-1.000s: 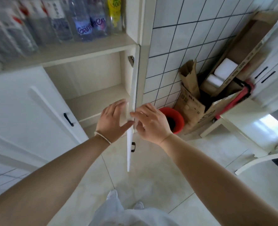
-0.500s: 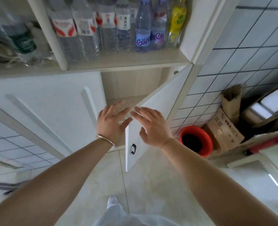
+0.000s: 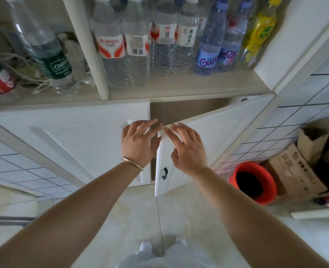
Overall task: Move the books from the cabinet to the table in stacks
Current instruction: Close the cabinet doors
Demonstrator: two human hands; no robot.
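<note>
The white cabinet (image 3: 67, 132) has two lower doors. Its left door is nearly flush with the front. The right door (image 3: 217, 136) stands ajar, leaving a narrow wedge of dark interior (image 3: 175, 111) showing. No books are visible. My left hand (image 3: 138, 142) presses flat with straight fingers on the left door's edge. My right hand (image 3: 186, 147) presses flat on the right door near its free edge, above the black handle (image 3: 164, 173). Neither hand holds anything.
Several water bottles (image 3: 159, 39) and a yellow drink bottle (image 3: 258, 33) fill the open shelf above the doors. A red bucket (image 3: 252, 182) and cardboard boxes (image 3: 295, 171) stand on the floor at the right by the tiled wall (image 3: 304, 113).
Both cabinet doors have swung inward under my hands; the opening shrank from wide open to a narrow gap. The view tilted up toward the bottle shelf.
</note>
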